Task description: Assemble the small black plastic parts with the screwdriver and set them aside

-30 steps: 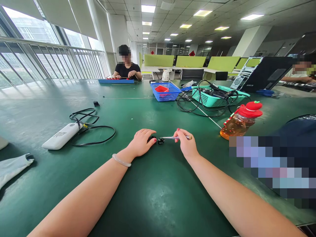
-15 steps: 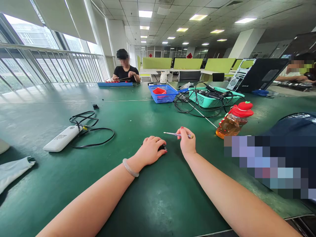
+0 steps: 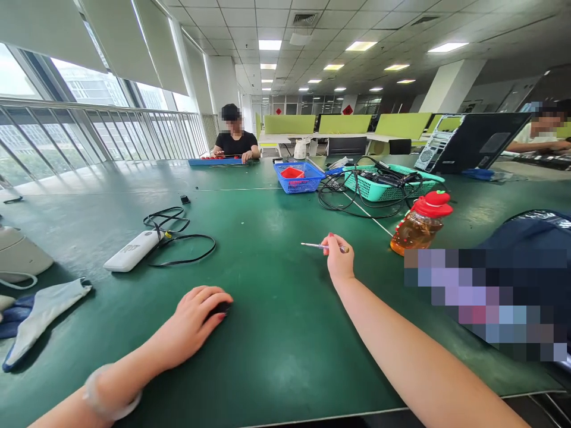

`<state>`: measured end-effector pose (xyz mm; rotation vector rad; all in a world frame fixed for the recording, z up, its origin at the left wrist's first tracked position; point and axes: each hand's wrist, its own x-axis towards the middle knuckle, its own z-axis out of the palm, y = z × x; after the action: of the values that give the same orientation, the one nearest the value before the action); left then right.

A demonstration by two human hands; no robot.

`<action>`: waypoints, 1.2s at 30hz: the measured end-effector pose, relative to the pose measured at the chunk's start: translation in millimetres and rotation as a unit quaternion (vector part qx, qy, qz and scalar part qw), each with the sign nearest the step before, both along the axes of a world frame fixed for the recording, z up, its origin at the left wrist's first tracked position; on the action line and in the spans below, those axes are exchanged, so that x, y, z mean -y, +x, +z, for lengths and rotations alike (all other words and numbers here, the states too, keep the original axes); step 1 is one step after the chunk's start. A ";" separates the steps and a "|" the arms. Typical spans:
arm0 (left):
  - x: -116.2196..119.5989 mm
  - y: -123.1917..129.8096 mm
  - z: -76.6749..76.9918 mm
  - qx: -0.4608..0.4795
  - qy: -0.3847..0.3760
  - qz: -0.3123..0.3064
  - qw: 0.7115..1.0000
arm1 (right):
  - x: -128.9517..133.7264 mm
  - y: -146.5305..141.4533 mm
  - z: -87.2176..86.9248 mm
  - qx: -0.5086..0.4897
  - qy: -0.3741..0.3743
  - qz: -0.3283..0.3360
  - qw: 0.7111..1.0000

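My left hand (image 3: 196, 321), a pale bangle (image 3: 100, 395) on its wrist, curls palm down over a small black object (image 3: 222, 308) on the green table (image 3: 276, 351). Most of that object is hidden under the fingers. Right of centre, my right hand (image 3: 339, 258) grips a slim screwdriver (image 3: 317, 245) with a clear purplish handle; its metal tip points left, over the table. The two hands are well apart.
A white power bank (image 3: 134, 251) with black cable lies left, cloth (image 3: 53, 309) nearer. Behind are a blue basket (image 3: 298, 181), a green basket (image 3: 379, 189) of cables, and a red-lidded bottle (image 3: 422, 224). A person (image 3: 235, 142) sits across; another sits far right.
My left hand has moved left and towards me with the black object under its fingers. My right hand still holds the screwdriver in nearly the same place. The view has shifted slightly.
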<state>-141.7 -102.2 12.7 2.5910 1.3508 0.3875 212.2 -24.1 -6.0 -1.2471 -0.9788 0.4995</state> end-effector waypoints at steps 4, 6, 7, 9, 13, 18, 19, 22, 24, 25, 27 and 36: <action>-1.5 -96.6 -10.0 -0.026 0.038 0.089 0.995 | 1.4 -2.2 1.3 0.004 -0.007 0.007 1.000; -4.4 -134.5 -9.3 -0.027 0.040 0.118 0.992 | 2.8 -3.3 2.1 0.006 -0.010 0.017 1.000; -5.4 -148.1 -7.3 -0.023 0.041 0.136 0.990 | 3.4 -3.7 2.5 0.007 -0.011 0.021 1.000; -6.4 -163.3 -0.9 -0.015 0.030 0.162 0.986 | 4.4 -3.9 2.9 0.012 -0.009 0.026 1.000; -7.5 -158.8 11.6 -0.020 -0.003 0.194 0.981 | 5.8 -4.1 3.3 0.020 -0.008 0.029 0.999; -7.3 -142.1 21.1 -0.043 0.015 0.213 0.976 | 7.9 -5.6 4.6 0.033 -0.004 0.039 0.999; -5.6 -140.0 23.9 -0.048 0.027 0.224 0.973 | 8.4 -6.0 5.1 0.035 -0.003 0.041 0.999; 2.0 -135.3 34.6 -0.035 0.049 0.285 0.957 | 9.9 -7.2 6.3 0.037 -0.005 0.043 0.998; 6.7 -133.5 40.7 0.011 0.044 0.317 0.947 | 10.7 -7.9 6.7 0.038 -0.006 0.043 0.998; 8.3 -133.2 42.6 0.038 0.038 0.327 0.943 | 10.9 -8.2 6.7 0.040 -0.005 0.044 0.998; 9.8 -134.3 43.8 0.076 0.022 0.341 0.937 | 11.2 -8.6 6.6 0.043 -0.001 0.048 0.998; 5.1 -171.8 27.4 0.004 0.086 0.285 0.955 | 10.7 -8.5 6.2 0.056 -0.005 0.053 0.997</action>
<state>-313.5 -107.2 40.1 2.2683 2.1390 0.6202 203.6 -34.8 0.3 -1.2471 -1.1429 0.5226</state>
